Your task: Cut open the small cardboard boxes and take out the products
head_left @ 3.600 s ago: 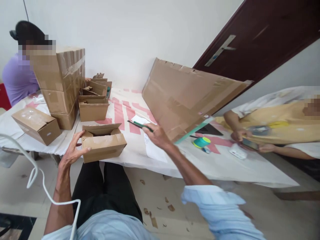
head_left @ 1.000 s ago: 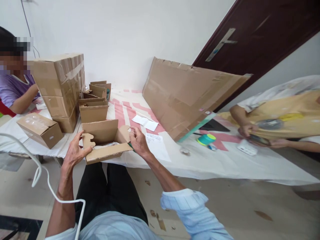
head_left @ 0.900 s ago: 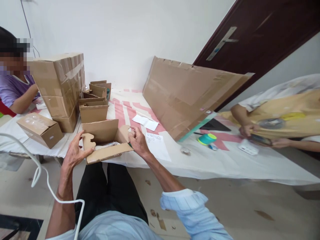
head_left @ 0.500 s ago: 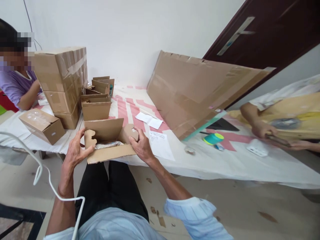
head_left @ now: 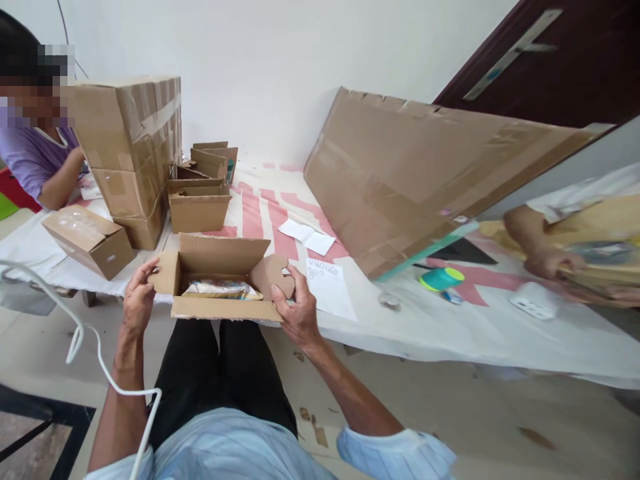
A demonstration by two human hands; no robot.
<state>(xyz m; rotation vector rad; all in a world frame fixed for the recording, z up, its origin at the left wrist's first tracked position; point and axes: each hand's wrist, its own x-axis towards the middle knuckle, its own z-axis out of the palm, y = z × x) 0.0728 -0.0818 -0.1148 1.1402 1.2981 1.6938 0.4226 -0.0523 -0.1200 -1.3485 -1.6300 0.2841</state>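
Observation:
An opened cardboard box (head_left: 225, 309) is at the table's near edge, its flaps spread out. Inside it lies a packet (head_left: 223, 289) with white, blue and yellowish patches; what it contains I cannot make out. My left hand (head_left: 139, 297) pinches the box's left end flap between thumb and fingers. On the opposite side, my right hand (head_left: 299, 307) grips the notched right end flap, with the thumb on its inner face. The long front flap leans toward me, and the long back flap stands up.
Taped cartons (head_left: 133, 133) are stacked at the left, with a smaller closed box (head_left: 90, 241) before them. More opened boxes (head_left: 200, 210) stand behind. A large cardboard sheet (head_left: 400, 180) leans at the right, near papers (head_left: 330, 287), a teal tape roll (head_left: 440, 279) and a power strip (head_left: 534, 301). Two other people are at the sides.
The left end flap has swung outward with my left hand, showing more of the packet inside. My right hand has shifted slightly right with its flap. The camera view has moved a little.

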